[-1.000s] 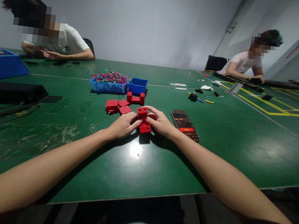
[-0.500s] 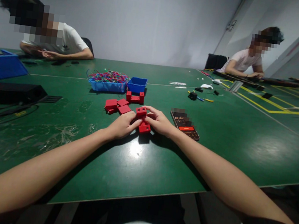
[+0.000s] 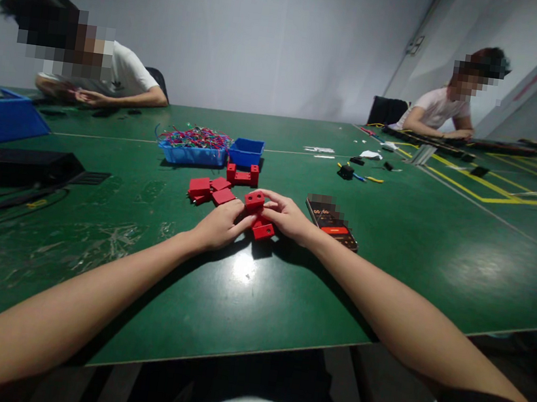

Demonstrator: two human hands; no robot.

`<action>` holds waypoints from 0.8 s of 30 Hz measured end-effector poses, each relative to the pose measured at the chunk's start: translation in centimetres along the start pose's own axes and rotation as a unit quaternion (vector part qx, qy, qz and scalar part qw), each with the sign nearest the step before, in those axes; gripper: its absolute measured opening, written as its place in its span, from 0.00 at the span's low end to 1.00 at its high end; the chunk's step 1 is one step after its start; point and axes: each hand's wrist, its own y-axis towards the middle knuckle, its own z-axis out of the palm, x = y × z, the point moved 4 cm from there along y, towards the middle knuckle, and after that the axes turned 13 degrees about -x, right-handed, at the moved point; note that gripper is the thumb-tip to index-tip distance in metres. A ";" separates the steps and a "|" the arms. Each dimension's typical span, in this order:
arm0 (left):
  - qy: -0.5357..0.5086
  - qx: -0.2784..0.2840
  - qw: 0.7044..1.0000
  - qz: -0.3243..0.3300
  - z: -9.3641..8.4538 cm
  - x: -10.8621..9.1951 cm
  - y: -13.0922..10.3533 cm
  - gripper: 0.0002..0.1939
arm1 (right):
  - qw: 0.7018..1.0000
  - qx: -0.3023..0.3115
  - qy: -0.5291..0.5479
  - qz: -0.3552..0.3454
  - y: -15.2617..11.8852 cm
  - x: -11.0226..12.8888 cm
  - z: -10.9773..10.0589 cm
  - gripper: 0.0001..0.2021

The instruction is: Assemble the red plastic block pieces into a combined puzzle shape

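Note:
My left hand and my right hand meet at the middle of the green table, both gripping a red plastic bracket whose upper block has two holes and whose lower block points toward me. A small pile of flat red parts lies just left of the bracket. Behind it stands another red U-shaped bracket. Farther back sit a blue tray of coloured wires and a small blue bin.
A phone with a lit timer screen lies right of my right hand. A black box and a blue bin stand at the left. Small connectors and wires lie far right. Two other people sit at the far side.
The lower block of the red bracket has tilted slightly between my fingers. My hands stay in the same place.

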 end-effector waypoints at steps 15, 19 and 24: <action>-0.100 -0.008 0.989 -0.111 -0.4 0.8 0.2 0.24 | 0.997 0.011 0.060 0.041 -0.2 0.3 0.2 0.26; -0.142 0.001 0.980 -0.143 -0.3 1.0 0.2 0.25 | 0.997 0.000 0.059 0.043 -0.2 0.2 0.3 0.26; -0.205 0.029 0.964 -0.167 -0.2 1.4 0.2 0.24 | 0.997 -0.014 0.058 0.047 -0.1 0.1 0.3 0.25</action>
